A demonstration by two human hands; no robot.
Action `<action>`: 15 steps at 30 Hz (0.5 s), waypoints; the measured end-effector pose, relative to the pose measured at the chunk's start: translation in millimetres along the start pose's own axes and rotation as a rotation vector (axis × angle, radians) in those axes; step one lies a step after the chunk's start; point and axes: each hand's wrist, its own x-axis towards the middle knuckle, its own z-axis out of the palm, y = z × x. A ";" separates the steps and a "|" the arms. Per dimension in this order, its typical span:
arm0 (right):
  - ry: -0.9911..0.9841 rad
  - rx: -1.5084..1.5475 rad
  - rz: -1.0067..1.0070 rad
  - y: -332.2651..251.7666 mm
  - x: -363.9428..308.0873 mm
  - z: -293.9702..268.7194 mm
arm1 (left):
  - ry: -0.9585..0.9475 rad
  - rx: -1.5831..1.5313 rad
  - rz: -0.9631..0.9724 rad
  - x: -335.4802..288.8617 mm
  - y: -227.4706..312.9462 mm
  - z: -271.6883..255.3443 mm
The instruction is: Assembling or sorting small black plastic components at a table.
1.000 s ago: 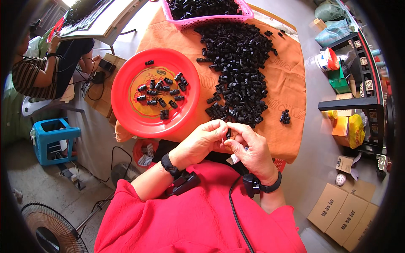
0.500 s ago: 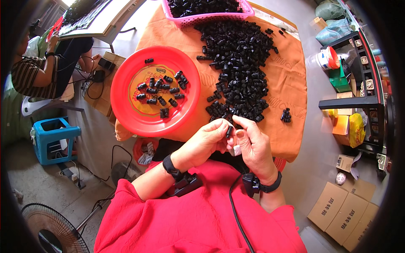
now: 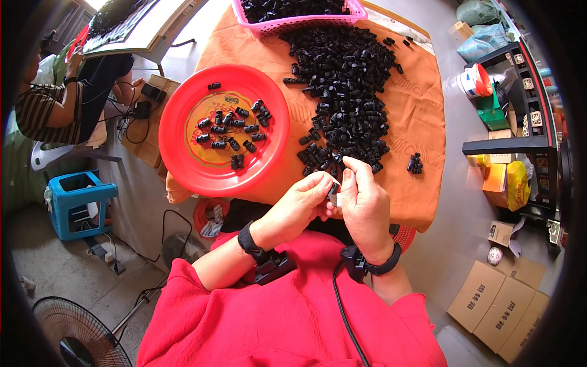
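Left hand (image 3: 301, 202) and right hand (image 3: 365, 205) pinched together on a small black part (image 3: 334, 191), mostly hidden by fingers, just below the black pile (image 3: 345, 92) on orange cloth (image 3: 416, 122). Red tray (image 3: 223, 128) left; printed brown cartons (image 3: 498, 303) lower right; pink basket (image 3: 299, 15) cut off at top.

One red tray (image 3: 183, 116) at 10 o'clock holds about fifteen black clips (image 3: 231, 131); one pink basket (image 3: 306, 21) at 12 o'clock

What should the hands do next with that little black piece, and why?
Probably drop it onto the red plate. Both hands, left hand and right hand, pinch one small black piece together, and similar pieces already lie on that plate, apart from the big black pile.
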 end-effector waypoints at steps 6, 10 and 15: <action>-0.069 0.102 0.054 -2.2 -2.1 -2.7 | -0.027 -0.114 -0.014 0.9 -0.8 -3.7; -0.254 0.388 0.161 -6.7 -2.1 -9.5 | -0.045 -0.150 -0.012 0.6 -0.6 -7.0; -0.314 0.308 0.133 -4.7 -3.0 -11.3 | 0.000 -0.086 -0.034 1.4 -0.9 -7.0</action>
